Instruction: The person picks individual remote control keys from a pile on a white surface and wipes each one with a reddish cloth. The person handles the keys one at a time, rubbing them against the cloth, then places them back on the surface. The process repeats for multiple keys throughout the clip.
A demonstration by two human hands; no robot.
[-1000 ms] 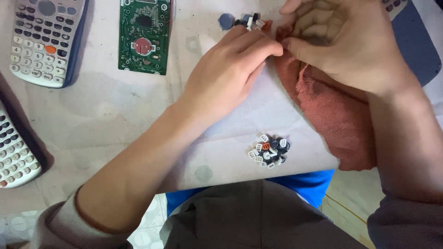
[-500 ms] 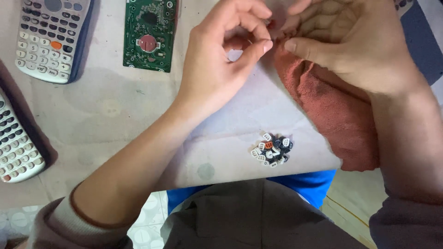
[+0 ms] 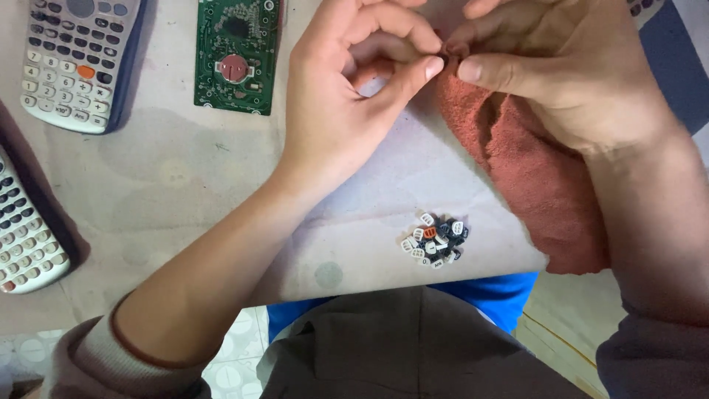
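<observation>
Left of the left hand (image 3: 347, 96) lie a green circuit board (image 3: 236, 52) and a grey calculator (image 3: 74, 59); a second calculator (image 3: 22, 229) sits lower left on the table (image 3: 148, 170). Below both hands sits a small heap of loose keys (image 3: 434, 240). The left hand and right hand (image 3: 561, 74) meet fingertip to fingertip, pinching something tiny I cannot make out, over a rust-red cloth (image 3: 532, 170) under the right hand.

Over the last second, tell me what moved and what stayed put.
The left hand lifted off the pale table cover, curling its fingertips to meet the right hand over the rust-red cloth. The pile of small loose keys, green circuit board and grey calculators kept their places.
</observation>
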